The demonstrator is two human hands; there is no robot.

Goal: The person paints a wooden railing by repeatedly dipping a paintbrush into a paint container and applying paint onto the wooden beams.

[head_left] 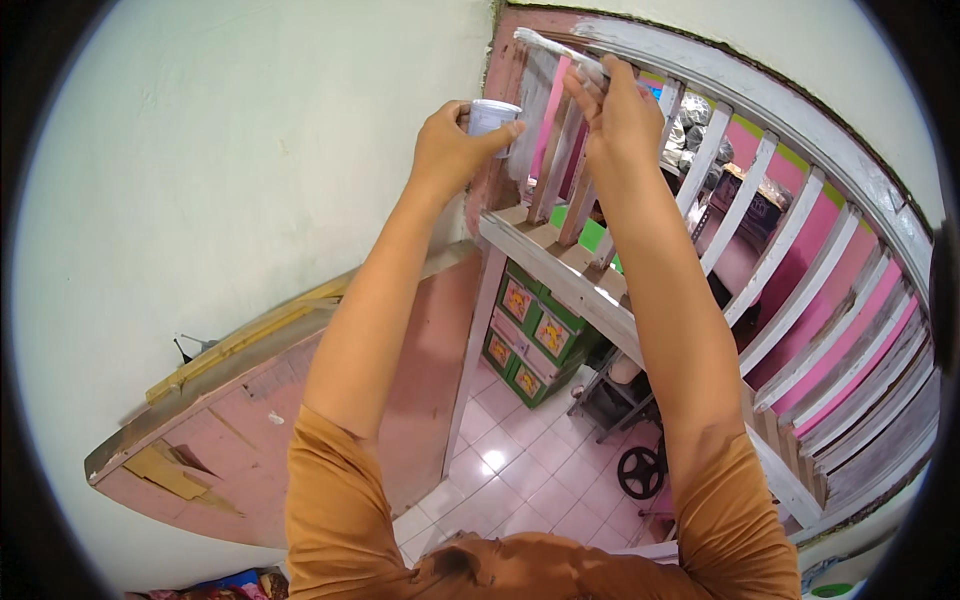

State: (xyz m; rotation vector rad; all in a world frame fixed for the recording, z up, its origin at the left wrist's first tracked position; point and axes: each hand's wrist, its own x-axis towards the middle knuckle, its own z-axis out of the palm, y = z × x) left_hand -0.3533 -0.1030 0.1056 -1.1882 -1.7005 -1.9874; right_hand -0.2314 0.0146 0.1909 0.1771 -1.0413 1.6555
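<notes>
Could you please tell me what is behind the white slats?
Through the gaps in the white slats: pink wall, silvery wrapped bundles and a dark box. The slats and the right forearm cover the rest.

Left hand [447, 150] and right hand [622, 112] are raised, fingers [502, 137] bent.

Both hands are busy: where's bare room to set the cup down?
For the cup in the left hand, the tiled floor is bare between the pink panel, green drawers and black steering wheel. Behind the white slats, it's crowded with a dark container and grey bundles.
</notes>
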